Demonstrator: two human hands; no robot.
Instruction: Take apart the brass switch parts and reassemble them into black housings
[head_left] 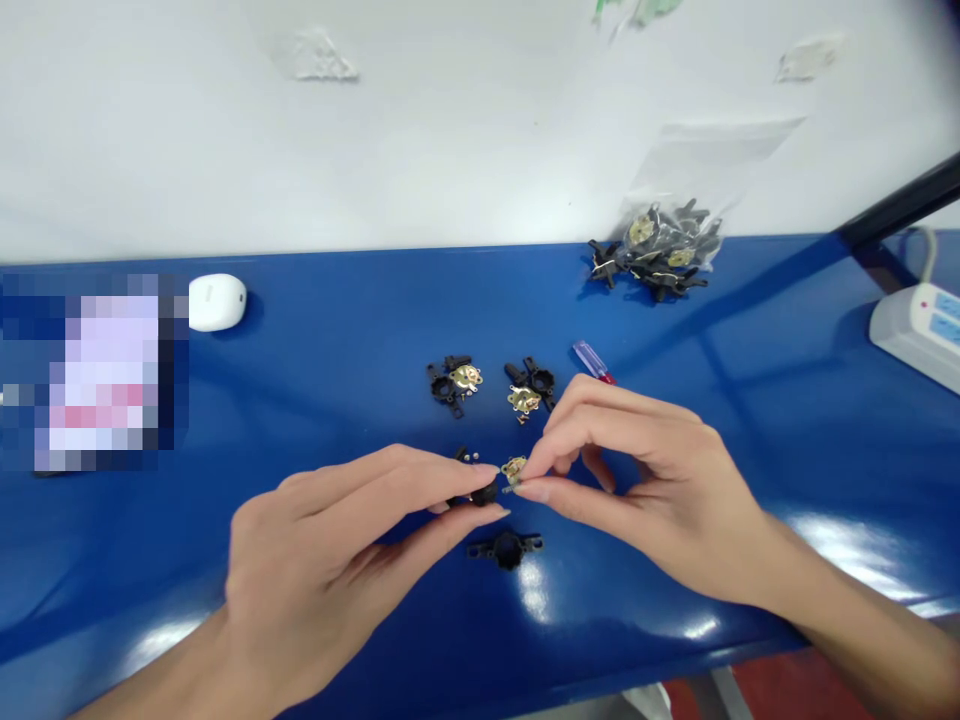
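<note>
My left hand (352,550) is closed, its thumb and fingers around a small black plastic part (486,493) that they partly cover. Facing it, my right hand (637,480) pinches a tiny metal piece (510,489) between thumb and forefinger; its exact kind is too small to tell. Right at those fingertips shows a brass-coloured plate (514,468), and I cannot tell whether they touch it. Below the hands, a black ring-shaped bracket with two arms (508,550) lies on the blue table (337,380). Small bits lie just behind my left fingertips.
Two groups of black brackets with brass plates (466,377) (523,400) and small screws lie beyond my hands. A screwdriver with a clear handle (592,361) is near the right one. Farther back are a bag of parts (667,245), a white case (217,302) and a power strip (919,330).
</note>
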